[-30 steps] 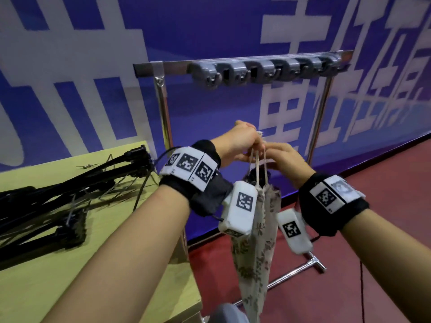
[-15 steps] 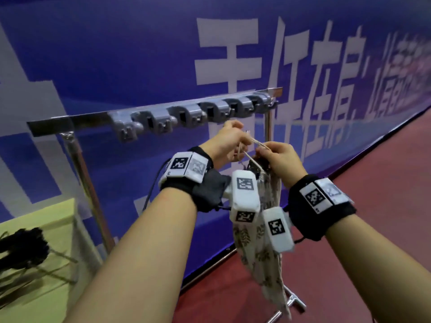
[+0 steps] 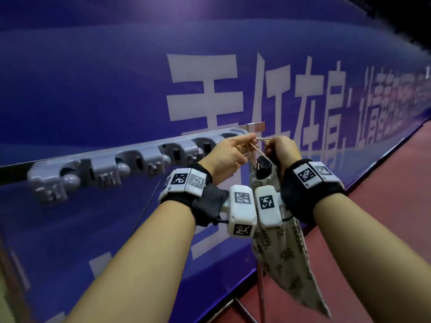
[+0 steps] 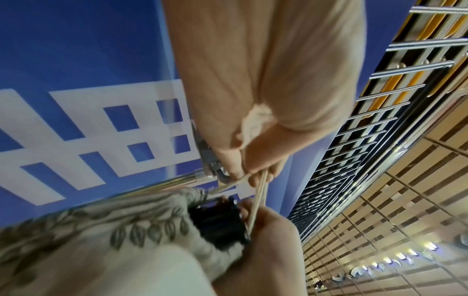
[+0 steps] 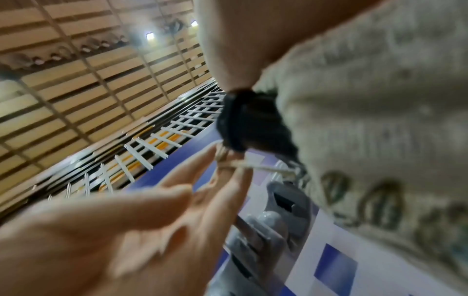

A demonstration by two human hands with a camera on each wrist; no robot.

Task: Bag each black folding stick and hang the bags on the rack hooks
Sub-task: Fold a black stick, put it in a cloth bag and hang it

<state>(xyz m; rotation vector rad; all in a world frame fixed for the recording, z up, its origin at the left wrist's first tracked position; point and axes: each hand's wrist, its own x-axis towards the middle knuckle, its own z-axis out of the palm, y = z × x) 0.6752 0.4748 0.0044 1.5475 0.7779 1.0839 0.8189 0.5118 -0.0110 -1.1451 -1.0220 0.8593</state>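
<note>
A leaf-print cloth bag (image 3: pixel 279 248) hangs from both hands, with the black folding stick's (image 3: pixel 263 167) top poking out of its mouth. My left hand (image 3: pixel 251 142) pinches the tan drawstring (image 3: pixel 257 150) and holds it stretched up and to the left. My right hand (image 3: pixel 270 145) grips the bag's neck and the cord's other end. Both hands are level with the rack's grey hooks (image 3: pixel 140 162), near the bar's right end. In the left wrist view the left fingers (image 4: pixel 238 172) pinch the cord (image 4: pixel 258 198) beside a hook (image 4: pixel 215 168). The right wrist view shows the stick (image 5: pixel 243 120) and bag (image 5: pixel 380 120) close up.
The steel rack bar (image 3: pixel 255 125) runs along a blue banner wall (image 3: pixel 116 89), carrying several grey clamp hooks, all bare. Its right post (image 3: pixel 261 290) stands on red floor (image 3: pixel 384 217) below the bag. The bag's lower half is partly hidden by the wrist cameras.
The view swung right, so the table with the other sticks left sight. Both hands rose with the bag to the rack's right end, and the cord now stretches between them.
</note>
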